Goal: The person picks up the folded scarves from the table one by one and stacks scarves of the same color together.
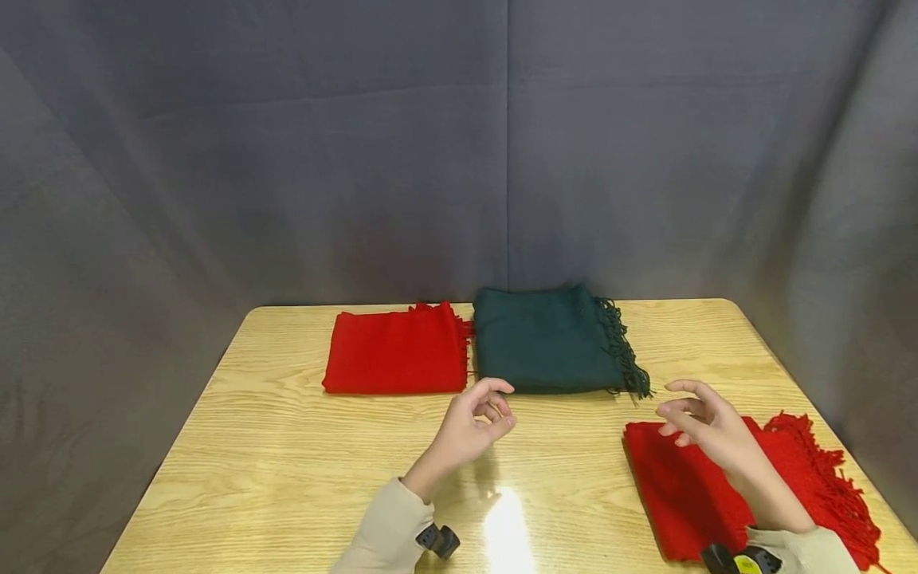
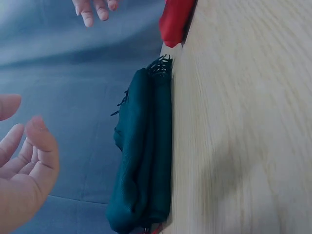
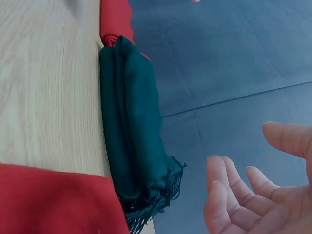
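In the head view a folded green scarf [image 1: 548, 343] with fringe on its right end lies at the back of the table. To its left is a folded red scarf [image 1: 398, 351], its fringe reaching the green one. Another folded red scarf [image 1: 774, 478] lies at the front right, fringe to the right. My left hand [image 1: 469, 422] hovers in front of the green scarf, fingers loosely bent, holding nothing. Above the front-right red scarf my right hand [image 1: 710, 430] hangs in the air with relaxed fingers. Both wrist views show the hands apart from the cloth.
The scarves lie on a light wooden table [image 1: 287, 462] with rounded back corners. A grey curtain [image 1: 358, 159] hangs behind and along both sides. Black straps with small devices sit on both wrists, over beige sleeves [image 1: 387, 526].
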`<act>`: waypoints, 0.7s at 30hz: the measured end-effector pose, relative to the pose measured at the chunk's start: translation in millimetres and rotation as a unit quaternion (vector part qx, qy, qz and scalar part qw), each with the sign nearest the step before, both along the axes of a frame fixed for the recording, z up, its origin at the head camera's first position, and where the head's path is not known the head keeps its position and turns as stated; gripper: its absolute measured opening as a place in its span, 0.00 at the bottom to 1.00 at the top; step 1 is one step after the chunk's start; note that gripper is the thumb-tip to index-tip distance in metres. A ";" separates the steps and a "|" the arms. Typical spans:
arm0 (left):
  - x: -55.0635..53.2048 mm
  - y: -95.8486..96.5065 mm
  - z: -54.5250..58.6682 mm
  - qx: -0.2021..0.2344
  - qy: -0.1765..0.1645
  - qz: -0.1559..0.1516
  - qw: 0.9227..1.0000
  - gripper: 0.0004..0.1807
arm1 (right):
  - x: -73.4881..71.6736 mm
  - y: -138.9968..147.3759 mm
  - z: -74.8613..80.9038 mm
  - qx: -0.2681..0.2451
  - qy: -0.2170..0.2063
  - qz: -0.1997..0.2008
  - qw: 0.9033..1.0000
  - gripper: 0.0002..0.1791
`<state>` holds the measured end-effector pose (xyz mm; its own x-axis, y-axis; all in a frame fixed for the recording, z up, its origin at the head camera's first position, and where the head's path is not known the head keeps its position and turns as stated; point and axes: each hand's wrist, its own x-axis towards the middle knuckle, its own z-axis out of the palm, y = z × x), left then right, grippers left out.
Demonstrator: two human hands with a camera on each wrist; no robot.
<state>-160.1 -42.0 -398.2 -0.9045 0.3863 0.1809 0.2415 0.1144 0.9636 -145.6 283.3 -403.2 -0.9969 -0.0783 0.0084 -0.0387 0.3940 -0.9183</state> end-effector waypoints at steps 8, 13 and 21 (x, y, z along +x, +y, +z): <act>5.8 3.3 -2.0 -0.026 0.027 -0.027 0.999 0.17 | 16.1 16.0 -8.5 0.000 -0.027 -0.002 1.000 0.13; 7.8 7.5 -6.2 -0.043 0.028 -0.043 0.998 0.17 | 27.8 31.7 -21.4 -0.017 -0.030 0.002 0.999 0.11; 6.5 18.3 -14.3 -0.041 0.011 -0.080 0.996 0.19 | 33.2 56.3 -32.2 -0.029 -0.047 -0.011 0.998 0.14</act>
<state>-153.7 -23.7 -412.6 -0.8265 0.5393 0.1616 0.2834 0.1504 0.9471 -112.4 339.6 -435.3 -0.9949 -0.0589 -0.0823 0.0576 0.3398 -0.9387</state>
